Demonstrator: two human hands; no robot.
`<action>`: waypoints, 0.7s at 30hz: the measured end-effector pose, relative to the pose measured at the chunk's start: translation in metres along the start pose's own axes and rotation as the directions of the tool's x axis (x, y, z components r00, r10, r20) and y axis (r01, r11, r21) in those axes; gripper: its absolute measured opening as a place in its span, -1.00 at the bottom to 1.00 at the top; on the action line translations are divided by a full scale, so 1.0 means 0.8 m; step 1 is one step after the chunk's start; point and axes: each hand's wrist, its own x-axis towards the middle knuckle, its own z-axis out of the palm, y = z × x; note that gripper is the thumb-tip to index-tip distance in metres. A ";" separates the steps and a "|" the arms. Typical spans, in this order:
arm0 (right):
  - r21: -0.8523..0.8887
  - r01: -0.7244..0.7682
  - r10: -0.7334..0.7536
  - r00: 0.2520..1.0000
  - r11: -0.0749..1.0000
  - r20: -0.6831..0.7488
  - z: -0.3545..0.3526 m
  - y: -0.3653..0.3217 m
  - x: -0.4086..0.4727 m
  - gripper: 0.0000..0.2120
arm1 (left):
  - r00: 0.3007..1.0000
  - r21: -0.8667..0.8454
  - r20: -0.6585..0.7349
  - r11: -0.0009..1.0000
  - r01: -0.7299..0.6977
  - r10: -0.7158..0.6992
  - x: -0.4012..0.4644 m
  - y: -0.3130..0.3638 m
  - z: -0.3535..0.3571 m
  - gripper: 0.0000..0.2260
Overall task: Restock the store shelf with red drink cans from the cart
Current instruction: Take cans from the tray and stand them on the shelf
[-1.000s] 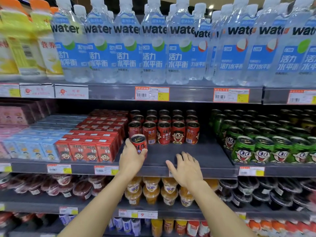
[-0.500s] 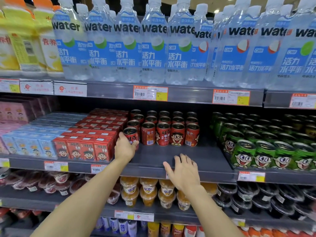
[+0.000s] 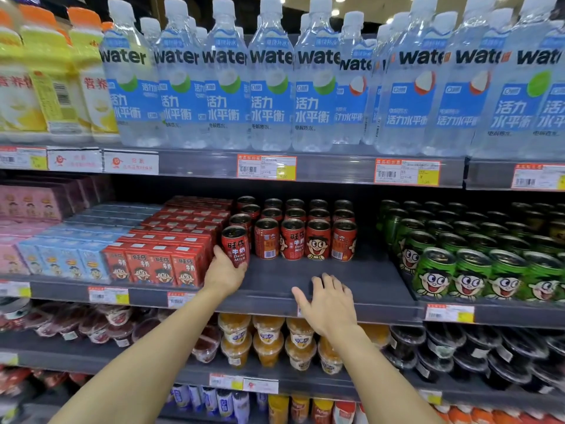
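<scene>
My left hand (image 3: 224, 272) grips a red drink can (image 3: 235, 246) that stands upright on the grey middle shelf (image 3: 376, 280), just left of the front row of red cans (image 3: 305, 240). Several rows of the same red cans fill the shelf behind it. My right hand (image 3: 328, 302) rests flat, fingers spread, on the bare front part of that shelf. The cart is not in view.
Red milk cartons (image 3: 159, 264) stand right beside the held can on its left, with blue and pink cartons farther left. Green cans (image 3: 470, 270) fill the shelf's right side. Water bottles (image 3: 269, 87) line the shelf above; fruit cups (image 3: 269, 341) sit below.
My left hand has carried the red can from the shelf's front edge back and left, up to the row of red cans. My right hand has stayed on the shelf.
</scene>
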 end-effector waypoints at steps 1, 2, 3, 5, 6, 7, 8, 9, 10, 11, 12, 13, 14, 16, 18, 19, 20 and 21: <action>0.003 0.002 -0.002 1.000 1.000 0.003 -0.001 0.000 0.000 -0.33 | 1.000 0.043 0.005 0.999 -0.021 0.021 -0.007 -0.004 0.002 -0.31; 0.004 0.003 -0.003 1.000 1.000 0.008 -0.002 0.000 0.000 -0.33 | 0.999 0.100 0.008 0.994 -0.045 0.044 -0.014 -0.008 0.004 -0.32; 0.006 0.001 -0.001 1.000 1.000 0.013 -0.002 0.000 0.000 -0.33 | 0.997 0.184 0.015 0.980 -0.075 0.074 -0.021 -0.010 0.005 -0.35; 0.014 -0.003 0.003 1.000 1.000 0.019 -0.002 0.001 0.001 -0.33 | 0.988 0.415 0.063 0.897 -0.154 0.141 -0.038 -0.010 0.008 -0.44; 0.017 -0.005 0.005 1.000 1.000 0.019 -0.001 0.001 0.002 -0.33 | 0.982 0.523 0.092 0.831 -0.189 0.166 -0.046 -0.010 0.012 -0.42; 0.018 -0.006 0.006 1.000 1.000 0.021 0.000 0.001 0.003 -0.34 | 0.977 0.604 0.112 0.768 -0.212 0.182 -0.054 -0.011 0.017 -0.38; 0.018 -0.008 0.007 1.000 1.000 0.027 0.001 0.002 0.004 -0.34 | 0.972 0.660 0.124 0.716 -0.230 0.198 -0.062 -0.013 0.022 -0.34; 0.019 -0.009 0.008 1.000 1.000 0.030 0.001 0.003 0.003 -0.34 | 0.967 0.698 0.129 0.672 -0.246 0.219 -0.070 -0.018 0.026 -0.32; 0.023 -0.008 0.008 1.000 1.000 0.028 0.001 0.003 0.003 -0.33 | 0.960 0.723 0.134 0.639 -0.264 0.246 -0.076 -0.023 0.029 -0.32; 0.028 -0.007 0.006 0.999 1.000 0.033 0.001 0.003 0.003 -0.33 | 0.953 0.739 0.147 0.611 -0.284 0.265 -0.079 -0.028 0.029 -0.31; 0.032 -0.007 0.005 0.999 0.999 0.050 0.000 0.002 0.003 -0.32 | 0.947 0.749 0.172 0.589 -0.305 0.271 -0.081 -0.031 0.027 -0.31; 0.029 -0.006 0.003 0.997 1.000 0.072 -0.002 0.002 0.004 -0.31 | 0.942 0.754 0.201 0.572 -0.324 0.268 -0.081 -0.032 0.024 -0.30; 0.021 -0.002 0.000 0.996 1.000 0.092 -0.004 0.003 0.005 -0.30 | 0.940 0.755 0.227 0.563 -0.336 0.256 -0.080 -0.031 0.021 -0.29; -0.002 0.015 -0.014 0.992 1.000 0.128 -0.006 0.004 0.002 -0.30 | 0.939 0.746 0.270 0.570 -0.345 0.215 -0.079 -0.025 0.016 -0.28; -0.039 0.038 -0.032 0.990 0.999 0.138 -0.006 0.005 -0.006 -0.31 | 0.934 0.737 0.291 0.574 -0.357 0.207 -0.087 -0.022 0.016 -0.28; -0.058 0.054 -0.046 0.990 0.997 0.135 -0.006 0.005 -0.013 -0.31 | 0.927 0.727 0.298 0.574 -0.376 0.230 -0.093 -0.022 0.017 -0.28; -0.076 0.071 -0.061 0.989 0.995 0.133 -0.006 0.005 -0.021 -0.31 | 0.914 0.713 0.310 0.571 -0.406 0.262 -0.100 -0.024 0.017 -0.28; -0.093 0.088 -0.076 0.989 0.992 0.126 -0.005 0.004 -0.031 -0.30 | 0.900 0.700 0.323 0.566 -0.436 0.293 -0.109 -0.027 0.017 -0.27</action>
